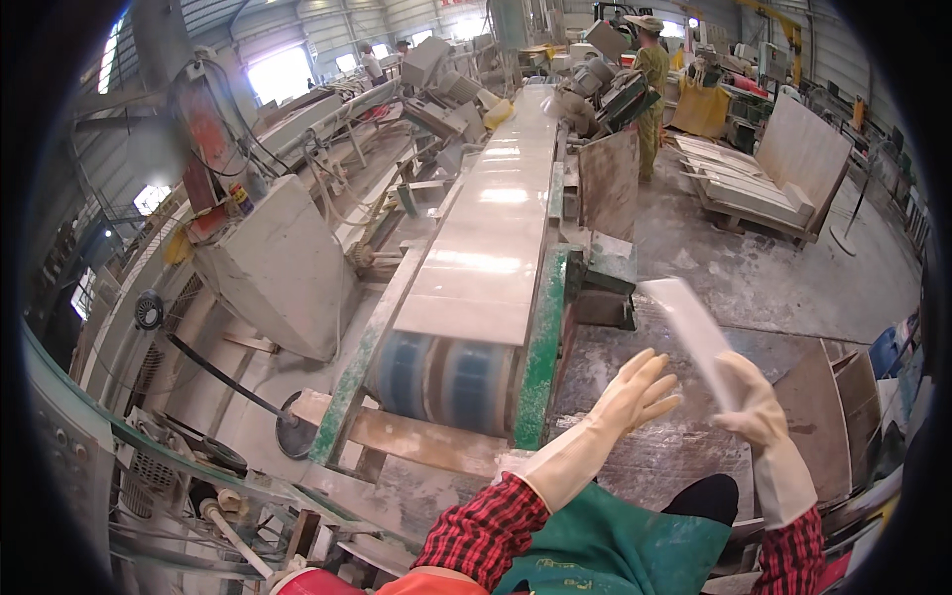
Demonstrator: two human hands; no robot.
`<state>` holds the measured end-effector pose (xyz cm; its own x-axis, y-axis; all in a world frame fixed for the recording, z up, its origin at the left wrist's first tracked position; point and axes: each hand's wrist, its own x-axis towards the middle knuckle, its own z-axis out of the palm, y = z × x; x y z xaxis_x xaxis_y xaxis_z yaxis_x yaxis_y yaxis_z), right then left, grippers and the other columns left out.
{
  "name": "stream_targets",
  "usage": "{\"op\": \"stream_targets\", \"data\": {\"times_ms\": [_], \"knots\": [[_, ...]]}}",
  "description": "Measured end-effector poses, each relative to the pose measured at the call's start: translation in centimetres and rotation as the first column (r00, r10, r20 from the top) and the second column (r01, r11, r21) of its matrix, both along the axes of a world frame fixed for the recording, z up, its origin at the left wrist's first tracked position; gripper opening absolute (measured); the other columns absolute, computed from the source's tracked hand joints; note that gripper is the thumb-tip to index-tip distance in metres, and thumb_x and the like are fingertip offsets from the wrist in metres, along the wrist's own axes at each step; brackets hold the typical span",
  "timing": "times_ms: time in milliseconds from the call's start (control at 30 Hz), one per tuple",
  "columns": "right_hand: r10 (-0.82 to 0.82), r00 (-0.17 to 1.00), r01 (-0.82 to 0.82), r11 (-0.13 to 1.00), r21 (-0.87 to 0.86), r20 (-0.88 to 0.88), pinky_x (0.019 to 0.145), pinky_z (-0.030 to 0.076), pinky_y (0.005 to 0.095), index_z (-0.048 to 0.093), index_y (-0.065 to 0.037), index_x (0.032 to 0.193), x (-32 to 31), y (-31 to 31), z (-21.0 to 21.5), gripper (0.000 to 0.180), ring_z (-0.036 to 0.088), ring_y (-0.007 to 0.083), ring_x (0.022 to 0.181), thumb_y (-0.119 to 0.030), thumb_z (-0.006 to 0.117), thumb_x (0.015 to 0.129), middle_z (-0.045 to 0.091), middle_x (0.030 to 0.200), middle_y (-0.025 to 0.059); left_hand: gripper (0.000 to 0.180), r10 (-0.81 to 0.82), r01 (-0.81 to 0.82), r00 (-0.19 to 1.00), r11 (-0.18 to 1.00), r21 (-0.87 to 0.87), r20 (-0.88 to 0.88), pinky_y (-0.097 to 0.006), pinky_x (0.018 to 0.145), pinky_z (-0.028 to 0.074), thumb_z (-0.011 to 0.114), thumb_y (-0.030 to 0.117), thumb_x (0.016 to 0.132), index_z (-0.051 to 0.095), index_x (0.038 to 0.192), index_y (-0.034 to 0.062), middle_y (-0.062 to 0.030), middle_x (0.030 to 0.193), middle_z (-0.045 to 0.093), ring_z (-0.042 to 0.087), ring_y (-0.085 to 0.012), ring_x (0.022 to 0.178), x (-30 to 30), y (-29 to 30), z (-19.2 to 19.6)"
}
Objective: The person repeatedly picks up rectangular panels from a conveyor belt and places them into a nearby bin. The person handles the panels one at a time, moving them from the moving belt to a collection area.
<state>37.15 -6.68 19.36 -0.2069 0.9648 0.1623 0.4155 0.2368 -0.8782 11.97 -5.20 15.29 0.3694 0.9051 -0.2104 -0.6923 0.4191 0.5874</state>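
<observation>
The right hand, in a cream rubber glove, is grasping the lower end of a pale slab right of the centre of the frame. The slab is slanting from that grip up toward the middle of the frame, its long face catching the light. The left hand, gloved alike, is reaching just left of the slab with its fingers extended and parted; it is holding nothing — a gap is showing between its fingertips and the slab.

Red-and-black checked sleeves are covering the forearms, and a green apron is hanging between them at the bottom of the frame.

A conveyor with green-painted rails is running from the centre up to the top of the frame, carrying a row of glossy, pale panels. At its near end a blue-banded roller is showing blurred, and a wooden beam is lying across below it. A large whitish block is leaning at the left of the frame. At the upper right, pale strips are resting in a stack beside an upright board, while a person in a hat is standing nearer the top centre, beyond the conveyor's right side.
</observation>
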Motion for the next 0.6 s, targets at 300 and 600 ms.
{"op": "stream_targets", "data": {"times_ms": [300, 600], "knots": [[0.136, 0.596, -0.605, 0.724, 0.331, 0.791, 0.116, 0.038, 0.0446, 0.053, -0.016, 0.139, -15.7, 6.4, 4.1, 0.087, 0.051, 0.0346, 0.132, -0.031, 0.089, 0.061, 0.056, 0.14, 0.0104, 0.044, 0.494, -0.497, 0.867, 0.865, 0.071, 0.062, -0.055, 0.115, 0.043, 0.043, 0.013, 0.106, 0.041, 0.141, -0.0135, -0.0287, 0.142, 0.051, 0.053, -0.0418, 0.129, -9.4, 2.2, -2.4], [-0.174, 0.674, -0.091, 0.945, 0.315, 0.718, 0.123, 0.031, 0.0452, 0.051, -0.015, 0.147, 0.7, 6.0, -2.4, 0.085, 0.043, 0.0367, 0.144, -0.041, 0.086, 0.075, 0.052, 0.151, 0.0168, 0.04, 0.751, -0.768, 0.639, 0.614, -0.179, -0.164, -0.047, 0.111, 0.047, 0.054, 0.028, 0.105, 0.052, 0.139, 0.0059, -0.0162, 0.144, 0.056, 0.051, -0.0386, 0.135, -25.9, 4.9, -11.1]]}}
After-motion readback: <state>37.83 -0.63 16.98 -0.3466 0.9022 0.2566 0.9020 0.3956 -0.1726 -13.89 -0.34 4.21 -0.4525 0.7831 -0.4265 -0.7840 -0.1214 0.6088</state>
